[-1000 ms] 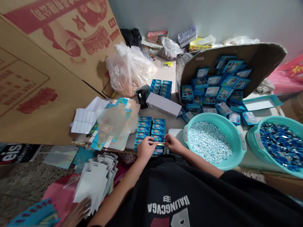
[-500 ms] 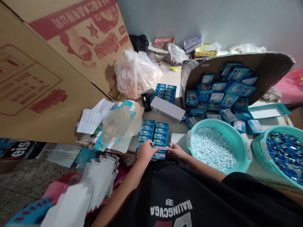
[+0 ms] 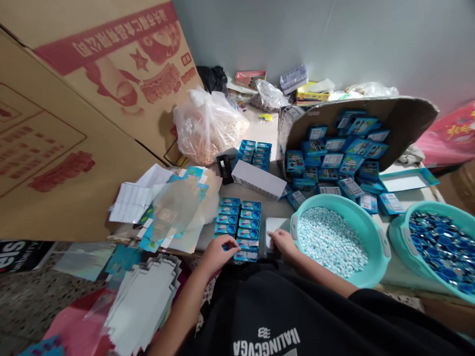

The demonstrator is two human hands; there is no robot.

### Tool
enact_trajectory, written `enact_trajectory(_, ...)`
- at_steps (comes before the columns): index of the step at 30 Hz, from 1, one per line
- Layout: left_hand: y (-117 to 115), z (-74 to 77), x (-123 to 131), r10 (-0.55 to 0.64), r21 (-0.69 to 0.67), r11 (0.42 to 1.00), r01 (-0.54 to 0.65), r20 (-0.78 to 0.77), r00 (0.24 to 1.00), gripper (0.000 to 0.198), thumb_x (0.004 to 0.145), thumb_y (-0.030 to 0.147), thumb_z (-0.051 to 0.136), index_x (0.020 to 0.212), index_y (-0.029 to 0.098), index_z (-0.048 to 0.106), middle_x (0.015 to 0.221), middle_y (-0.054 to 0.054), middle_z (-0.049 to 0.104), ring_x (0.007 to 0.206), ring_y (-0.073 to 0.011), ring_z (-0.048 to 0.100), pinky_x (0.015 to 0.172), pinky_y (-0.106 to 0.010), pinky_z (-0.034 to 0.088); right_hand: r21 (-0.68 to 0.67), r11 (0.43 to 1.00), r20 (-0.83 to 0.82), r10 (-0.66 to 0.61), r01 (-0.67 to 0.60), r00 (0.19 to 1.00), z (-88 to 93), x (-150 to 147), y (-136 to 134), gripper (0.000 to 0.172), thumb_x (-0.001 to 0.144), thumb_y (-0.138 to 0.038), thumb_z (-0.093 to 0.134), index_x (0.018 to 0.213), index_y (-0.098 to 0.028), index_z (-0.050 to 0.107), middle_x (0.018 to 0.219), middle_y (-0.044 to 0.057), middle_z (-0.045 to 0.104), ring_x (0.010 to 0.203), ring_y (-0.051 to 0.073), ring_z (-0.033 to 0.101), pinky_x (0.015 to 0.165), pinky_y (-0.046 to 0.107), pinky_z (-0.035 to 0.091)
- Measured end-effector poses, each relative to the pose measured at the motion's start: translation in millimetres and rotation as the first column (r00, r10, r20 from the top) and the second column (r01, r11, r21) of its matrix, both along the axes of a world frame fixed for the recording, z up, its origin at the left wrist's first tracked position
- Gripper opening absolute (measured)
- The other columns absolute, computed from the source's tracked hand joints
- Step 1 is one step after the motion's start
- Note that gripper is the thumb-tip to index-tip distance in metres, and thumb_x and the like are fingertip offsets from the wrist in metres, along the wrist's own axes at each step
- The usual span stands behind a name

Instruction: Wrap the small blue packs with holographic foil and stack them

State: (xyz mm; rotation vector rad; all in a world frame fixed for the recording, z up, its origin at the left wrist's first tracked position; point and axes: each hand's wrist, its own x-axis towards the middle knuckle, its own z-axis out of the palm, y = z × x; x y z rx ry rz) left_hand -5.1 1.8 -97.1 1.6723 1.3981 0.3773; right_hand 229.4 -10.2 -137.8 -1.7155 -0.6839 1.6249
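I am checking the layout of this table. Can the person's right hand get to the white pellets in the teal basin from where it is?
Probably yes. The right hand rests on a white pad beside the teal basin; nothing stands between them, and the white pellets lie uncovered.

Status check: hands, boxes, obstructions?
Left hand at near end of blue box rows. Right hand flat on white pad beside pellet basin. Nothing blocking.

Makeshift packing room; big cartons (image 3: pixel 69 89), boxed goods (image 3: pixel 335 150), tub of pellets (image 3: pixel 374 266)
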Motion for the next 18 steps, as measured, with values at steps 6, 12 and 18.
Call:
enact_trajectory(6,-13.6,13.1,-32.1,0.223,0.244,0.939,-0.242,0.103,0.969,0.016,0.085,0.034,0.063,0.077,0.02,0.064,0.074,0.001,0.062,0.072,-0.014,0.059,0.073,-0.026,0.045,0.415,0.756,0.788,-0.02,-0.506,0.616,37.1,19.3,101.3,0.018,0.092,-0.038,0.051,0.085,-0.021,0.055,0.099,0.009,0.063,0.091,0.022,0.056,0.08,0.033,0.045)
enact_trajectory(12,-5.6,17.9,-47.0,0.292,0.467,0.812,-0.349,0.192,0.937,0.01,0.081,0.026,0.07,0.08,0.02,0.063,0.076,0.0,0.058,0.076,-0.0144,0.059,0.078,-0.028,0.048,0.211,0.657,0.925,0.106,-0.724,0.365,30.9,23.1,176.8,0.048,0.079,-0.023,0.071,0.125,-0.018,0.056,0.14,0.018,0.049,0.127,0.036,0.04,0.1,0.048,0.037)
enact_trajectory(18,12.0,26.2,-43.1,0.296,0.574,0.743,-0.344,0.179,0.938,0.006,0.085,0.019,0.063,0.079,0.019,0.062,0.08,-0.002,0.062,0.078,-0.0151,0.062,0.076,-0.028,0.051,0.024,0.548,0.962,0.214,-0.836,0.168,66.2,30.7,178.1,0.036,0.094,-0.013,0.042,0.125,-0.01,0.062,0.121,0.021,0.064,0.108,0.028,0.059,0.086,0.034,0.044)
